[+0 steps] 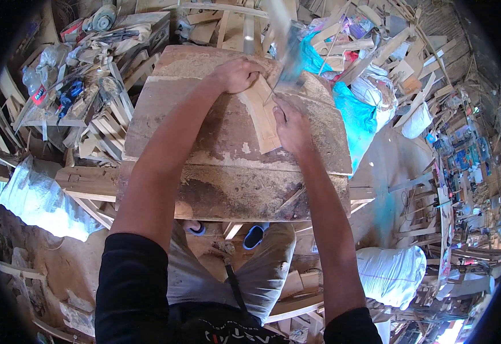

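A pale, curved wooden piece lies flat on a worn wooden worktable, with pencil-like lines on its face. My left hand is closed over its far left end, fingers curled. Against its right edge my right hand grips with bent fingers, the thumb partly hidden. Close to both hands, a thin dark strip like a saw blade meets the wood. Above it hangs a blurred grey upright part, too smeared to name for certain.
Sawdust covers much of the tabletop. At the far left a side bench holds a plastic bottle and scraps. Turquoise plastic hangs at the right edge, near piled wood offcuts. A white sack stands lower right.
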Demonstrator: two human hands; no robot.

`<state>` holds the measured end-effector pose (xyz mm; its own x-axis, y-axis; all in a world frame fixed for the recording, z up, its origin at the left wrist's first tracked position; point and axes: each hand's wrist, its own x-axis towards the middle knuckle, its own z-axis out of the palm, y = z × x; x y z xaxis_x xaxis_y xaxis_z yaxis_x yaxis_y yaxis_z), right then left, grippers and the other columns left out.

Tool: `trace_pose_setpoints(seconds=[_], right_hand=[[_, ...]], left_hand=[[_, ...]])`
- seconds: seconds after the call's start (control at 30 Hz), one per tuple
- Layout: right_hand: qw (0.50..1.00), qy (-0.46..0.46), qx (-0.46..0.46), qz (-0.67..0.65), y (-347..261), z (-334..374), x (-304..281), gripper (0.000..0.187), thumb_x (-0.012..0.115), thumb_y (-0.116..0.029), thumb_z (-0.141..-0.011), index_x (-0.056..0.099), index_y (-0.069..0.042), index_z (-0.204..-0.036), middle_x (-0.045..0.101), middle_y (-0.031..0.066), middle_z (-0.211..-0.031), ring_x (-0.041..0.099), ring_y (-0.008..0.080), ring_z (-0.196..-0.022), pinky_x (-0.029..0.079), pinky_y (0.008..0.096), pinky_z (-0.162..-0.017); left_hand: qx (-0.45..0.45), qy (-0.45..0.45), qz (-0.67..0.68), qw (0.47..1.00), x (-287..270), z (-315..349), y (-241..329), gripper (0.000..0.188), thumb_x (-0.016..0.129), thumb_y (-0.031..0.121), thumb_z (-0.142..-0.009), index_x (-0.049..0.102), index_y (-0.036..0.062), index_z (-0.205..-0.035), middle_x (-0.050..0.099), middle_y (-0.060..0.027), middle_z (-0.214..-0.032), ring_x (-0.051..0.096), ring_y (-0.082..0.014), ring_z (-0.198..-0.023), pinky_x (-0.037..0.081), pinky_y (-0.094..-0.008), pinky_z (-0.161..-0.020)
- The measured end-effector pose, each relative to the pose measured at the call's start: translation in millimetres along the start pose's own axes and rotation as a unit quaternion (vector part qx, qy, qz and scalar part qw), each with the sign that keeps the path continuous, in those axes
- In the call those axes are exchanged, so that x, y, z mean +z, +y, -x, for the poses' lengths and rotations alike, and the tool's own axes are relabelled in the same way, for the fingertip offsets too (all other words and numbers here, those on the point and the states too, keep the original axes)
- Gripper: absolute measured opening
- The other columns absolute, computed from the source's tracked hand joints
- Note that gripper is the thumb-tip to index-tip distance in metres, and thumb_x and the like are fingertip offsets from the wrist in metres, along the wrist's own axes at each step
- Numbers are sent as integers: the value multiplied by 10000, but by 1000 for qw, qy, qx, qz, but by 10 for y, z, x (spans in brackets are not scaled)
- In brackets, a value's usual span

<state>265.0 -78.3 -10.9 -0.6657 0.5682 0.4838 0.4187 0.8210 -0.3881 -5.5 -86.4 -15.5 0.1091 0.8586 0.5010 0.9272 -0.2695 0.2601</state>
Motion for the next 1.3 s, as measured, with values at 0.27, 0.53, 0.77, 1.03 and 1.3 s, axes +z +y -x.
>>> trace_pose_setpoints(seconds=[0.27,0.53,0.77,1.03,1.3], right_hand=[[1000,-3,23,-13,-95,30,11,375,558,-236,-1050,679,-68,-1363,681,231,-1338,627,433,-1256,487,496,-1100],[999,7,46,-5,-134,9,56,371,559,-219,-1036,686,-46,-1339,692,251,-1290,636,434,-1221,487,513,-1081],[998,22,65,10,-203,5,106,364,557,-177,-1015,701,-18,-1310,686,242,-1321,634,433,-1234,486,499,-1087],[996,37,79,-3,-182,16,120,367,568,-168,-1005,699,-8,-1309,695,235,-1314,646,433,-1220,485,494,-1091],[996,41,81,6,-233,-21,156,367,572,-172,-1001,703,-14,-1306,677,250,-1341,640,438,-1223,479,499,-1098]], left_hand=[[-4,3,2,1000,-23,-30,-16,360,531,158,-984,702,124,-1299,721,-221,-1247,660,-430,-1161,510,-495,-1083],[-10,-36,3,999,-47,-90,-51,376,528,162,-987,685,154,-1328,698,-180,-1326,650,-410,-1207,507,-500,-1093],[13,-15,20,1000,-33,-156,-114,349,510,155,-1007,674,143,-1316,600,-135,-1498,604,-385,-1297,472,-473,-1153],[27,-31,-27,999,-22,-218,-52,351,502,146,-1013,661,143,-1327,640,-180,-1342,579,-404,-1300,455,-499,-1155],[44,-2,-39,998,116,-248,-268,371,508,158,-1026,657,200,-1363,601,-153,-1412,543,-383,-1350,428,-483,-1187]])
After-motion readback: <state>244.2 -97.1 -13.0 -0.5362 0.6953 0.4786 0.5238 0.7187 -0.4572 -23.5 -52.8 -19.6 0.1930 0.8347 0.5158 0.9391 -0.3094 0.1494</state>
